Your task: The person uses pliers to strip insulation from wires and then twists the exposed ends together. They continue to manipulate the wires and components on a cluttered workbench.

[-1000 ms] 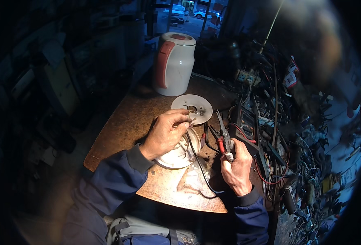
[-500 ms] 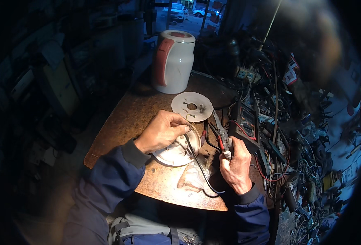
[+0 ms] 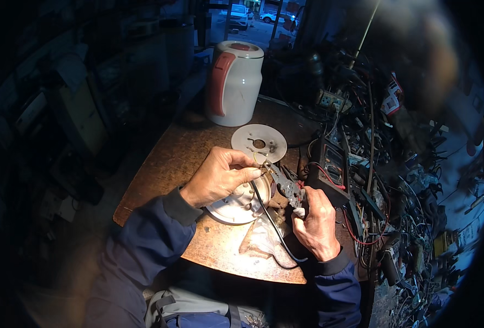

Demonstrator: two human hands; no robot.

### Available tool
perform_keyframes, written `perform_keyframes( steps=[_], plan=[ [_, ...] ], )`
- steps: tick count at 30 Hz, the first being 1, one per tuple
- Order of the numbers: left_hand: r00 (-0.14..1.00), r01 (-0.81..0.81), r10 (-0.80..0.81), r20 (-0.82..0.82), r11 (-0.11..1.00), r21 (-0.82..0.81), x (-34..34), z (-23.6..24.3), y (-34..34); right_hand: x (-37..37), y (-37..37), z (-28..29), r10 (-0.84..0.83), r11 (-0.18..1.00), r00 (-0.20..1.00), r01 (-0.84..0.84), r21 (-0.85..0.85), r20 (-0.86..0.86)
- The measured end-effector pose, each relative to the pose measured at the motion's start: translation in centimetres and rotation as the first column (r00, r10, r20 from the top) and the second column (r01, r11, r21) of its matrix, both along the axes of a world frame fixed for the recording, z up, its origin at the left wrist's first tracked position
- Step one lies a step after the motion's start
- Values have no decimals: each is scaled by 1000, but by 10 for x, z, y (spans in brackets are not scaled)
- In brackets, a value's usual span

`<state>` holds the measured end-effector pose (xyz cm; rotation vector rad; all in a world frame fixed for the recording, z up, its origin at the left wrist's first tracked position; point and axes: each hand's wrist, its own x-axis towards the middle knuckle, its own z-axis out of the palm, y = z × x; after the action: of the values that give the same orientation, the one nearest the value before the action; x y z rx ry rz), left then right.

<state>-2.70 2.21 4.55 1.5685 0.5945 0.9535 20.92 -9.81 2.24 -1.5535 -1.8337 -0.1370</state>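
My left hand (image 3: pixel 220 176) pinches the end of a black cable (image 3: pixel 268 218) over a round white base plate (image 3: pixel 236 205) lying on the brown table (image 3: pixel 176 158). My right hand (image 3: pixel 314 221) grips pliers (image 3: pixel 283 183) whose jaws meet the cable end at my left fingertips. A second white disc (image 3: pixel 258 143) with holes lies just beyond. A white kettle (image 3: pixel 234 83) with a red handle stands upright at the table's far edge.
A dark multimeter (image 3: pixel 329 169) with red leads sits right of the pliers. A heap of tangled wires and tools (image 3: pixel 400 186) fills the right side. A clear plastic bag (image 3: pixel 261 238) lies near the front edge. Dim shelves stand on the left.
Both hands have drawn closer together; the plier jaws now touch the cable end at my left fingertips. My left hand shifted slightly down and toward me over the base plate.
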Motion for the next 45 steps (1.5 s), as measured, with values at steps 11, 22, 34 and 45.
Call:
perform_keyframes(
  steps=[11,22,34,45],
  plan=[
    [998,-19,26,-61,992,125,-1,1,-1,1,-1,4,55,997,998,-55,-45,1],
    [998,-16,24,-54,990,141,0,1,-2,3,-1,4,76,997,997,-76,-27,-7],
    [999,-18,23,-36,991,132,0,-1,0,3,-1,3,75,997,997,-75,-34,-9],
    [998,-38,44,-33,986,162,0,0,-2,3,-1,3,88,996,996,-89,-25,-9]
  ],
)
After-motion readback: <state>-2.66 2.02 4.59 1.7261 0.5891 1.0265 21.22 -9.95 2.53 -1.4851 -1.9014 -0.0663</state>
